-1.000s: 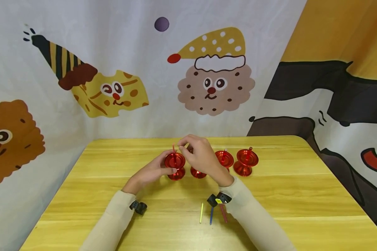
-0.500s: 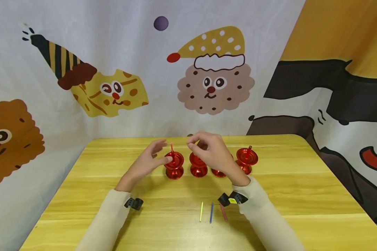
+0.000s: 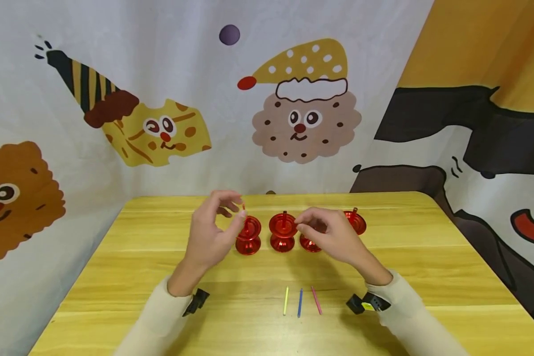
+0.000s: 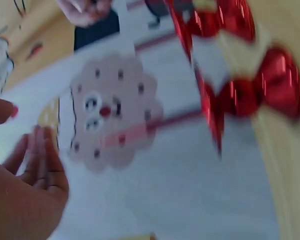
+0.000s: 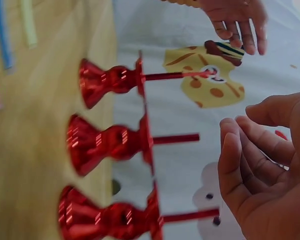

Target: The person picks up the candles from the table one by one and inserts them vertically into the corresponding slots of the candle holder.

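Several red metal candle holders stand in a row near the table's back edge. The leftmost holder (image 3: 248, 245) carries a thin light-red candle (image 4: 125, 137) upright in its central tube. My left hand (image 3: 211, 227) hovers beside this candle, thumb and fingers apart; the left wrist view shows a gap between hand and candle. My right hand (image 3: 333, 232) is raised over the third holder (image 3: 310, 244), partly covering it, with fingers loosely bent and nothing in them. The second holder (image 3: 282, 242) has a bare tube, as seen in the right wrist view. My right hand overlaps the rightmost holder (image 3: 359, 225).
On the wooden table (image 3: 138, 277), in front of the holders, lie a yellow candle (image 3: 286, 300), a blue candle (image 3: 300, 302) and a pink candle (image 3: 316, 300). A cartoon-printed cloth (image 3: 182, 173) hangs behind the back edge.
My left hand has let go of the leftmost holder and risen beside its candle. My right hand has moved away from the candle, to the right and lower.
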